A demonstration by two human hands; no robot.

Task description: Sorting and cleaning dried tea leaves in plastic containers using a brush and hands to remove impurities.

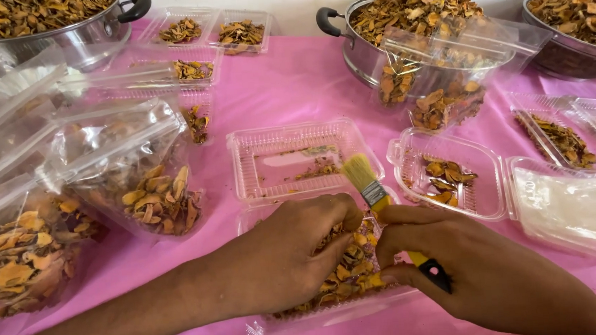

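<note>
Near the front edge of the pink tablecloth (pixel 293 98), your two hands meet over a clear plastic clamshell box (pixel 325 309) filled with dried orange-yellow slices (pixel 351 272). Your left hand (pixel 287 256) lies curled, palm down, on those slices, its fingertips pressed into the heap. Your right hand (pixel 459 268) is closed around a yellow-handled brush (pixel 377 197), whose pale bristles point up and away toward the far side, the black end of its handle showing by your thumb. Just beyond the brush, an open clamshell tray (pixel 297 160) holds only a few crumbs, and to its right a second tray (pixel 449 174) carries a small handful of slices. Three metal pots heaped with the same slices stand along the far edge: one at far left (pixel 86 35), one with a black handle right of centre (pixel 367 54), one at far right (pixel 570 54). At left lie two large clear bags (pixel 123 173) partly filled with slices; more shallow trays sit far left and far right.
</note>
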